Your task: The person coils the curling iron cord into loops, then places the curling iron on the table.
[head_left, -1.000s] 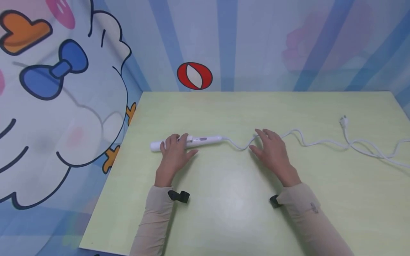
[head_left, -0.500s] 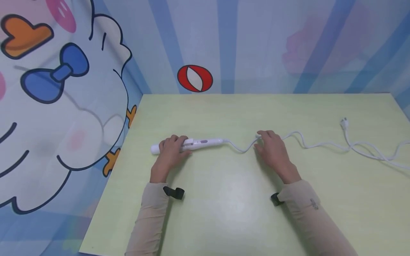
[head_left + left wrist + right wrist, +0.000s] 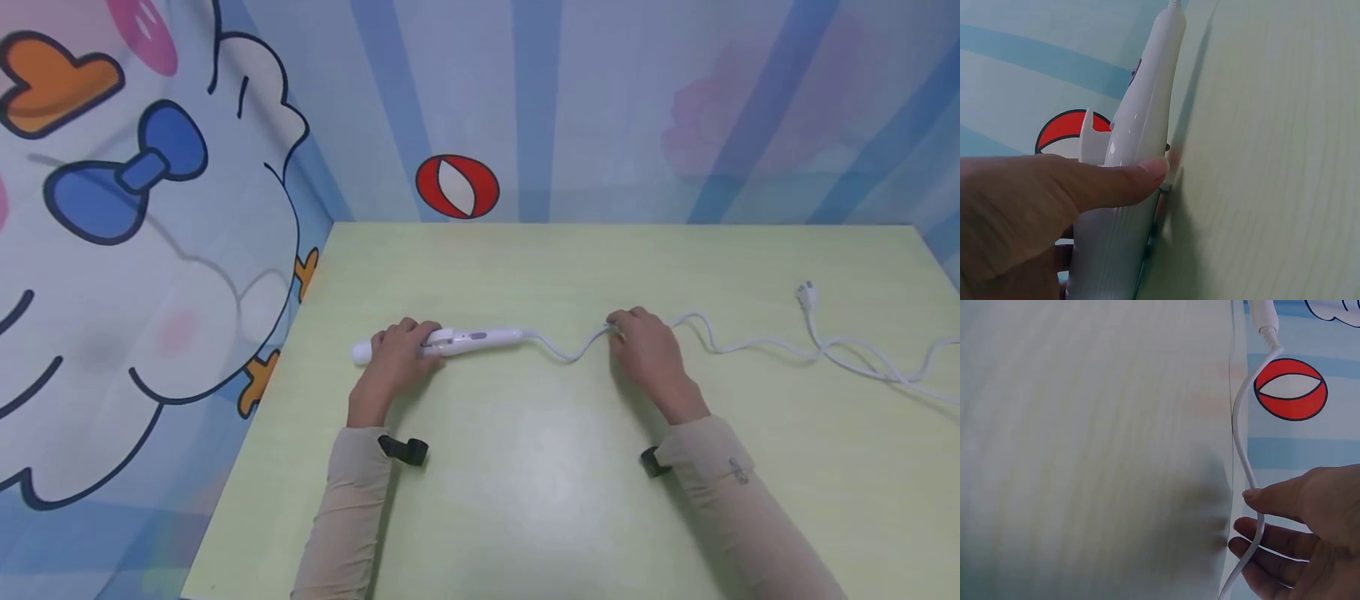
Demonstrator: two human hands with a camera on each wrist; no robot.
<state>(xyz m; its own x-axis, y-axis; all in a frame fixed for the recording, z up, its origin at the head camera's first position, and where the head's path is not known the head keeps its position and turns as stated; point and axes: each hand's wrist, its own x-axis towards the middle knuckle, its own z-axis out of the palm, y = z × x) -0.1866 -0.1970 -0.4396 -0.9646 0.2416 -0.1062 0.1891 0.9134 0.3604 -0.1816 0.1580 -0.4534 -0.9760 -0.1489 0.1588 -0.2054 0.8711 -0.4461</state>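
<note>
A white curling iron (image 3: 483, 337) lies near the left of the table, its cord end pointing right. My left hand (image 3: 396, 360) grips it around the barrel side; in the left wrist view the thumb (image 3: 1129, 184) lies across the white body, with the other fingers partly hidden behind it. A raised lever (image 3: 1092, 137) stands up beside the thumb. My right hand (image 3: 651, 354) holds the white power cord (image 3: 558, 354) some way along its length. In the right wrist view the cord (image 3: 1241, 437) runs between the thumb and the curled fingers.
Rightward the cord runs on in waves to loose loops (image 3: 862, 358) and a plug (image 3: 806, 296) on the pale green table (image 3: 510, 500). A printed wall (image 3: 600, 108) closes off the table's back and left sides.
My right fingers have closed from a loose spread onto the cord. The left hand has shifted slightly left and wrapped more closely around the curling iron, which stays nearly in place.
</note>
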